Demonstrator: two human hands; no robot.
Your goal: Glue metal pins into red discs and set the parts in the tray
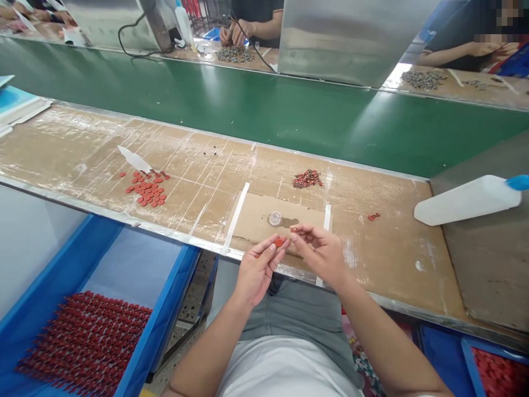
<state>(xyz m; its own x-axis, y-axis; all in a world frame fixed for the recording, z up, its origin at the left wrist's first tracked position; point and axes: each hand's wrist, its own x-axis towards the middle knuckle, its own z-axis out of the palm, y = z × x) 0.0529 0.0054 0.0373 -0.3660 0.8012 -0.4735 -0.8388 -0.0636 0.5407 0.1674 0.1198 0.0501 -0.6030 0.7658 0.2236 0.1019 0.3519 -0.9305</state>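
Behind the long table [82, 149] there was a wide green belt [264, 116], and on its far side stood shiny metal panels [351, 41] which reflected the light. Below the table a speckled stone floor [187, 309] was showing, beside a blue bin [165, 264].

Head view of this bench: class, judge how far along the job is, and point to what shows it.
Done, it seems: rows of red-topped pieces stand packed in the blue tray. In hand: the left hand holds a small red disc at its fingers, with the right hand close beside it. Left: loose red discs on the bench and a small heap of red-and-metal parts.
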